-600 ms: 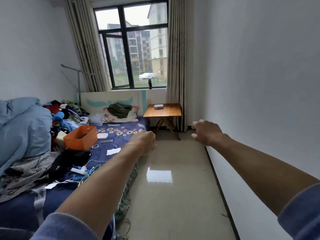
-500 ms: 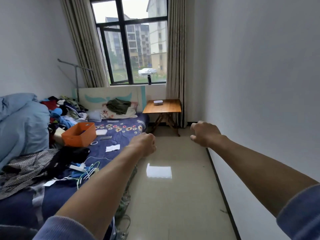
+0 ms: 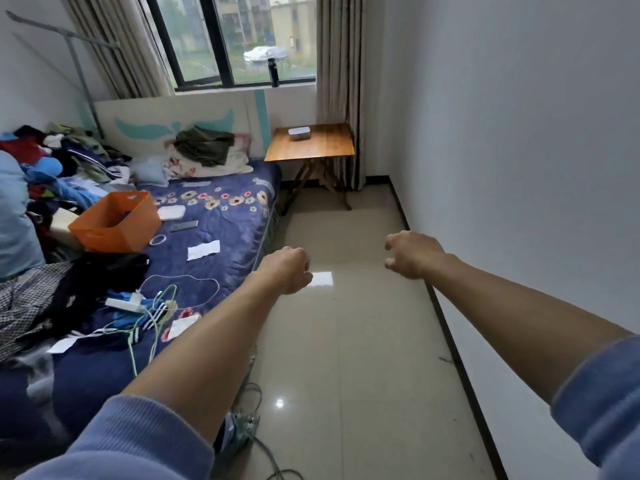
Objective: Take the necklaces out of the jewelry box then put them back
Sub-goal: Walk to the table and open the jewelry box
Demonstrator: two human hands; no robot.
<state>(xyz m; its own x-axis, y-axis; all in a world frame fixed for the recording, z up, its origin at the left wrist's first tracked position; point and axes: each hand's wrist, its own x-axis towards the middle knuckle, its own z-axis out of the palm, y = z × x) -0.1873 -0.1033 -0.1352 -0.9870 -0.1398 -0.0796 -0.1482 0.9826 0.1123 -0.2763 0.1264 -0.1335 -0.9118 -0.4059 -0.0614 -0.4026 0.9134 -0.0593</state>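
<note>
A small white jewelry box point(image 3: 300, 133) with its lid down sits on a wooden folding table point(image 3: 322, 148) under the window, far ahead of me. No necklace shows. Both arms are stretched forward over the tiled floor. My left hand point(image 3: 286, 270) is curled into a loose fist with nothing in it. My right hand point(image 3: 412, 254) is also curled, fingers bent inward, holding nothing. Both hands are well short of the table.
A bed point(image 3: 207, 237) with a blue flowered cover runs along the left, holding an orange bin point(image 3: 116, 221), clothes, cables and papers. A white wall point(image 3: 519, 168) borders the right. Tiled floor point(image 3: 346, 341) lies between. A dark bottle point(image 3: 274, 72) stands on the windowsill.
The view has tilted downward and come closer to the table. Both hands stay curled and held out in front, now lower in the view.
</note>
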